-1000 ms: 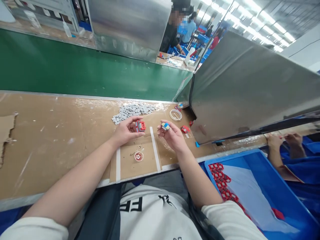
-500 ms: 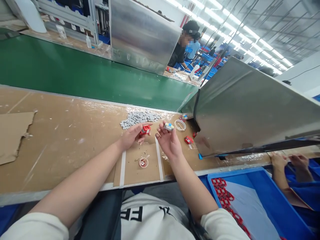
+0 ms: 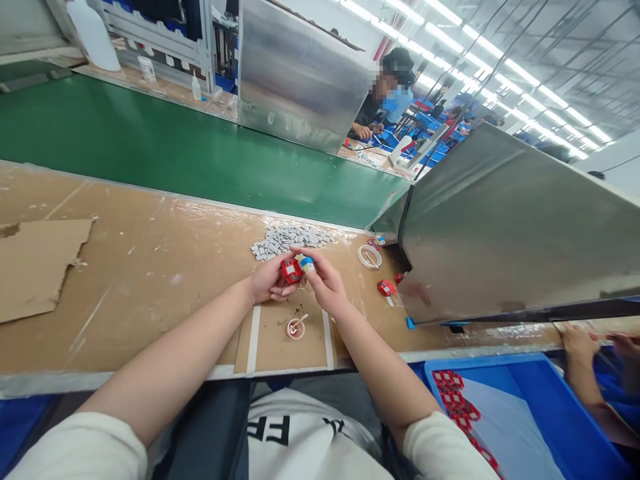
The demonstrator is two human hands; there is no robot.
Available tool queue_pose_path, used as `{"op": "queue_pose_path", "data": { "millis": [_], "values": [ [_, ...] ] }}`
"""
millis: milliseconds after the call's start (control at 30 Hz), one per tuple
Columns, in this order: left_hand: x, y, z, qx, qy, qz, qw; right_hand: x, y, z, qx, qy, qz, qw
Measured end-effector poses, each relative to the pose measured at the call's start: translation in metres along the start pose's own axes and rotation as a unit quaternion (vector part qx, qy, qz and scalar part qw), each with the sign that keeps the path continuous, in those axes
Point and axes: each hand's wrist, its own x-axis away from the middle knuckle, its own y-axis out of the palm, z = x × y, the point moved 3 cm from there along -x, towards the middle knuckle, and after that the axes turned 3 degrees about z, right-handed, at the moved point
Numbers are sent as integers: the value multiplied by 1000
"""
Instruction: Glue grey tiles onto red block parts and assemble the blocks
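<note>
- I see the left hand (image 3: 273, 279) half-curled, fingers closed around the red part (image 3: 290, 271).
- Red part: small, blocky, glossy red, pale patch facing me, darker grey bits; sits above the taped cardboard (image 3: 280, 357), just in front of the grey tile pile (image 3: 285, 240).
- Blue-and-white piece (image 3: 307, 265): smaller, blue band, pale yellowish end; right beside the red part, contact unclear to me.
- Right hand (image 3: 327, 283): thumb and fingers pinched on that piece.
</note>
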Motion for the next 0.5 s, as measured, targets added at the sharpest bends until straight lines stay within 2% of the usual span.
{"op": "queue_pose_path", "data": {
  "millis": [167, 500],
  "values": [
    [-3, -2, -4, 7, -4, -20, 1000, 0, 6, 10, 13, -25, -19, 999],
    [-5, -4, -6, 20, -38, 18, 999, 4, 1, 17, 42, -48, -23, 998]
  ]
}}
